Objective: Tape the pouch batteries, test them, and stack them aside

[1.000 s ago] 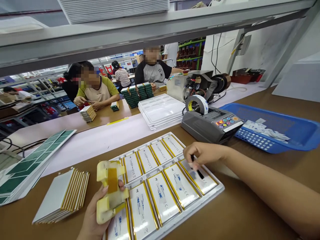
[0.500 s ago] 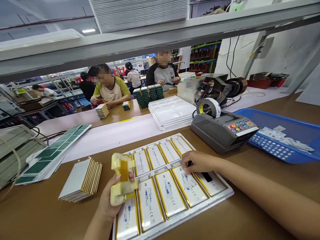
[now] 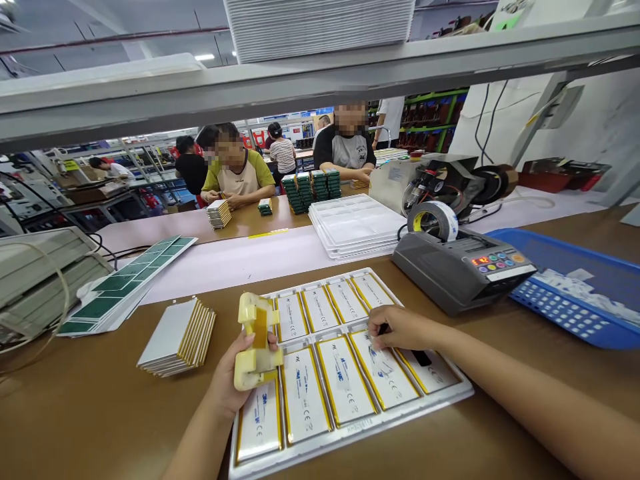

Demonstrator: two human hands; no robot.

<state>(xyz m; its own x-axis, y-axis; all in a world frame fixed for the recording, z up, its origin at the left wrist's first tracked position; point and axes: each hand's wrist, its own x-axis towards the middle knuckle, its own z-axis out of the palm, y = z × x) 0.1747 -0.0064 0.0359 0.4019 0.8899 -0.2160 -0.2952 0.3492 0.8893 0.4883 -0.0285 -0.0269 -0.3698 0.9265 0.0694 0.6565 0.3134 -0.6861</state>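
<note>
My left hand (image 3: pixel 234 377) is closed around a pale yellow plastic block (image 3: pixel 246 371) with notched ends and an amber strip. It holds the block over the left end of a white tray (image 3: pixel 350 432). Two rows of flat white battery cells (image 3: pixel 305 393) with yellow edges lie in that tray, several with clear 3M-printed tape pieces. My right hand (image 3: pixel 403 328) is closed in a pinch at the upper part of a front-row cell (image 3: pixel 395 393). A small dark bit shows between its fingers; what they grip is unclear. Beside it, a black strip (image 3: pixel 423 358) lies on the rightmost front cell.
A stack of cells (image 3: pixel 175 337) stands left of the tray. Behind it on the right are a tape dispenser (image 3: pixel 450 267) with a roll and a blue basket (image 3: pixel 555 307). White trays (image 3: pixel 355 223) are stacked further back. Two co-workers sit across the table.
The whole view has shifted, so things appear further right. Both hands stay almost where they were, the left on the block and the right pinched at the same cell.
</note>
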